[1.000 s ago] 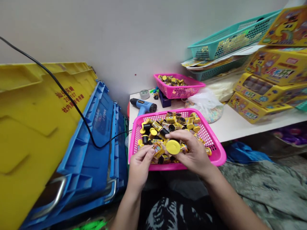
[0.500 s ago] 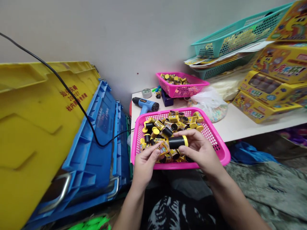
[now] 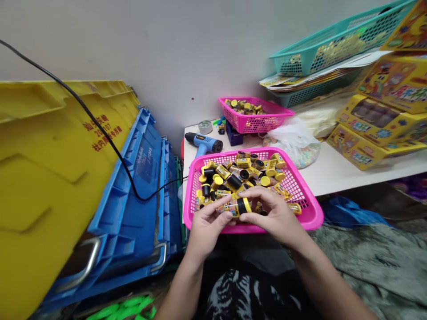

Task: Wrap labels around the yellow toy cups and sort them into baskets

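Between my two hands is a small black canister (image 3: 242, 206) with a yellow cap, lying on its side above the near part of the pink basket (image 3: 313, 211). A printed clear-and-yellow sleeve (image 3: 229, 207) now surrounds most of its body, leaving a black band by the cap. My left hand (image 3: 206, 229) pinches the sleeved end between thumb and fingers. At the capped end, my right hand (image 3: 275, 215) has its thumb and fingers closed round the canister. Several similar canisters (image 3: 233, 181), black and yellow, fill the basket beneath.
A blue heat gun (image 3: 207, 143) lies behind the basket, near a tape roll (image 3: 205, 127). Further back stand another pink basket (image 3: 256, 122) and a plastic bag (image 3: 293, 138). Yellow boxes (image 3: 376, 120) are stacked right; blue crates (image 3: 133, 213) and a black cable (image 3: 110, 144) are left.
The black canister has gone leftward into the printed sleeve, which was only at its left end before. My right hand has moved slightly left and closer to my left hand.
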The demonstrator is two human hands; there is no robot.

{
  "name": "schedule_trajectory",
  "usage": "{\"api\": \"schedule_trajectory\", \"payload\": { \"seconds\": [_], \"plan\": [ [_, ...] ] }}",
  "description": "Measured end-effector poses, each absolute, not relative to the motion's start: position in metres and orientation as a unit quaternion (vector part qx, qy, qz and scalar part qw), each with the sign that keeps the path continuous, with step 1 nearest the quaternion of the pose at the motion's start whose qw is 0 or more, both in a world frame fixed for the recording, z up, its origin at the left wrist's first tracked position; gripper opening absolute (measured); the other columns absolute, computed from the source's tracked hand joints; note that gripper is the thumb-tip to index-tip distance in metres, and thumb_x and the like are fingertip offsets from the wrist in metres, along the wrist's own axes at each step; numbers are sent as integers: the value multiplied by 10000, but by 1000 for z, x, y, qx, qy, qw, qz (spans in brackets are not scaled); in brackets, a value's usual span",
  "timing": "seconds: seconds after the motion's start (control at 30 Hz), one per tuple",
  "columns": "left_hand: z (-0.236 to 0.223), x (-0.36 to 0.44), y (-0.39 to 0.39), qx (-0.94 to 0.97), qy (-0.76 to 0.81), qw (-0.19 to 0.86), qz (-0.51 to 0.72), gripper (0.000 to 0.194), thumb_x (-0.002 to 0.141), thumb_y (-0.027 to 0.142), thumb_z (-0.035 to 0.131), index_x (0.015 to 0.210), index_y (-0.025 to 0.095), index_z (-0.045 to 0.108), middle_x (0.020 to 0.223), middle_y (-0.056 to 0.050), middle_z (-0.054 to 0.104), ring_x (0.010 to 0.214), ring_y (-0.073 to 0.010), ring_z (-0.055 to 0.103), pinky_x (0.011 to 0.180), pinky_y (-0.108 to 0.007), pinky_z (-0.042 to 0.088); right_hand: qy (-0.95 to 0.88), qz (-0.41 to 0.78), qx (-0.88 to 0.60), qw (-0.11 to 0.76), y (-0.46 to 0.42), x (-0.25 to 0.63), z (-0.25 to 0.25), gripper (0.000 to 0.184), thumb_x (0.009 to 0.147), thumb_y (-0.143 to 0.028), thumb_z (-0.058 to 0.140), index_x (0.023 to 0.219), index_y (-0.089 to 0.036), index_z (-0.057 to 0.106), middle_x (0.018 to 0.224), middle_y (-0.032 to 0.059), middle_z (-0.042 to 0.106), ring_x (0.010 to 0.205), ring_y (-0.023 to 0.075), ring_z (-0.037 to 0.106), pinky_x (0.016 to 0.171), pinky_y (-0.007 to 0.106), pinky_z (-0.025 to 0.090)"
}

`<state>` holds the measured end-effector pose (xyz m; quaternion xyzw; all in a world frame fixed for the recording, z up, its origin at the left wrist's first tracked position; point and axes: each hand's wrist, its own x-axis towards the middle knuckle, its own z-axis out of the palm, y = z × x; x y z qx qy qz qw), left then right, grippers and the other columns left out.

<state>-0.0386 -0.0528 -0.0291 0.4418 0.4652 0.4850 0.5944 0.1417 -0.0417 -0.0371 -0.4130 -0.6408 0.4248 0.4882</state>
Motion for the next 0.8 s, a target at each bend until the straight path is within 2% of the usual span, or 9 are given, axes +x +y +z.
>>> {"api": "schedule_trajectory", "payload": {
  "seconds": [0.07,0.13,0.23,0.37,0.5,0.63,0.73,0.8],
  "plan": [
    [-28,-37,-53,446,456,596,487,349,632,289,822,962,196,751,956,-84,746,819,-210,700,693,-284,593,-636,456,-377,496,-42,138,-41,398,701,-462,762,1007,-244,629,1038,65,622,993,238,595,891,383,479],
    [-27,-36,-53,449,447,599,489,296,614,244,831,895,200,747,960,-66,730,835,-204,690,658,-265,587,-601,513,-346,506,-44,134,-45,442,781,-560,641,1092,-248,605,1143,89,596,1102,252,563,940,396,464],
    [-26,-33,-55,454,427,612,486,279,633,207,816,899,223,734,974,-46,716,881,-203,682,670,-259,581,-495,632,-324,501,-47,128,-46,437,899,-559,457,1188,-250,568,1256,99,568,1172,240,541,965,398,459],
    [-23,-29,-57,493,410,597,482,322,624,182,821,934,225,742,1015,-56,731,1010,-224,660,854,-291,539,-401,753,-262,451,-51,119,-45,498,819,-573,585,1175,-225,592,1240,115,597,1103,253,597,901,389,503],
    [-18,-27,-59,509,415,589,472,306,608,188,826,903,224,753,1013,-69,739,995,-247,671,821,-315,551,-375,760,-229,478,-52,116,-51,525,743,-589,668,1120,-227,627,1193,110,619,1060,242,622,904,385,498],
    [-15,-27,-61,554,428,537,471,299,601,168,829,886,232,766,996,-66,747,1013,-239,663,948,-347,491,-408,734,-231,491,-49,118,-62,543,692,-618,693,1079,-241,645,1152,97,630,1051,245,619,915,407,485],
    [-17,-26,-62,569,432,519,469,301,600,172,834,888,233,769,993,-70,748,1014,-244,660,1007,-378,450,-453,690,-236,513,-46,119,-66,489,696,-611,694,1020,-246,663,1091,74,646,1062,244,607,949,411,461],
    [-19,-26,-62,565,438,519,469,292,602,185,835,883,223,767,976,-77,746,1012,-251,657,987,-377,468,-479,657,-253,525,-46,118,-65,474,724,-619,663,1005,-237,661,1057,72,653,1054,244,604,953,409,459]
  ]
}}
